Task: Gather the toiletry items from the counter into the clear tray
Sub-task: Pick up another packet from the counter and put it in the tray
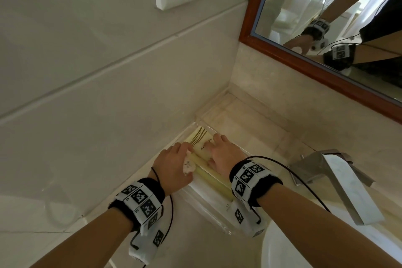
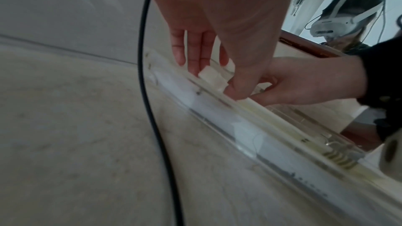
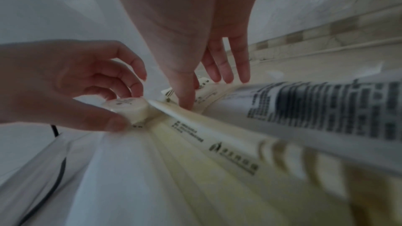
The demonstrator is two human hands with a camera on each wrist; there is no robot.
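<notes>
A clear tray [image 1: 209,111] sits in the counter corner against the wall. Several long cream packets [image 1: 210,173] lie side by side in it, and one packet with gold lines [image 1: 199,135] lies at the far end. My left hand [image 1: 185,154] is over the tray's left side. It pinches a small round white wrapped soap [image 1: 188,164] between thumb and fingers; the right wrist view shows the soap [image 3: 127,109] touching the packets. My right hand [image 1: 214,144] rests on the packets with straight fingers, its thumb [image 3: 185,99] pressing between two of them.
A chrome faucet [image 1: 339,180] and the white basin [image 1: 280,250] stand right of the tray. The tiled wall [image 1: 87,93] runs close along the tray's left side. A wood-framed mirror [image 1: 304,65] hangs behind. Black cables [image 1: 289,172] trail from both wristbands.
</notes>
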